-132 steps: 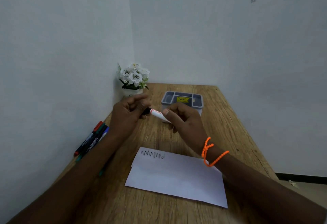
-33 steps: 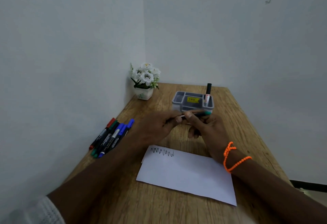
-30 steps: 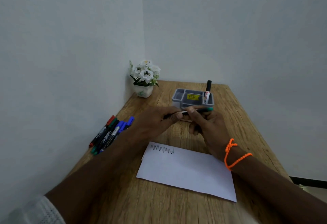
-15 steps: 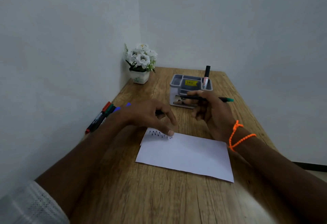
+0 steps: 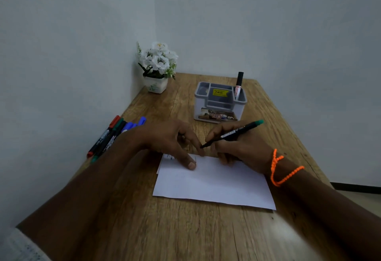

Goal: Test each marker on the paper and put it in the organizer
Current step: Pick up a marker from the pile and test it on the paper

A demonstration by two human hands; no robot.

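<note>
My right hand point(image 5: 237, 147) grips a black marker with a green end point(image 5: 233, 134), its uncapped tip pointing down-left just above the top edge of the white paper point(image 5: 216, 182). My left hand point(image 5: 165, 139) presses its thumb and a fingertip on the paper's top left corner and covers the earlier black scribble. Whether it holds the cap is hidden. The grey organizer point(image 5: 206, 104) stands behind my hands with one black marker point(image 5: 239, 84) upright in its right compartment. Several capped markers point(image 5: 111, 135), red, green and blue, lie by the left wall.
A small pot of white flowers point(image 5: 156, 65) sits in the far left corner. The wooden table point(image 5: 185, 230) meets walls on the left and at the back, and its right edge drops to the floor. An orange bead bracelet point(image 5: 280, 170) circles my right wrist.
The hands pulled apart at the marker. My left hand dropped onto the paper's corner, and my right hand swung the marker tip down toward the paper.
</note>
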